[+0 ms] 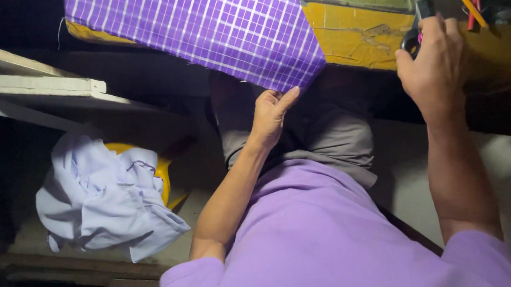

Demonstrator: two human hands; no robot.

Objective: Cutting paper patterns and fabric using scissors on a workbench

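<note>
Where it overhangs the yellow bench (355, 37) at upper centre of the frame, the purple checked fabric (213, 28) reads as light, soft and limp, not slippery; best taken by its hanging corner or edge. Left hand (270, 116): grip pinched on that corner. Right hand (431, 68), upper right: grip closed around scissors (417, 9) lying on the bench. Pale blue crumpled cloth (102, 197) over a yellow object (164, 175), lower left. No labels or packages legible.
</note>
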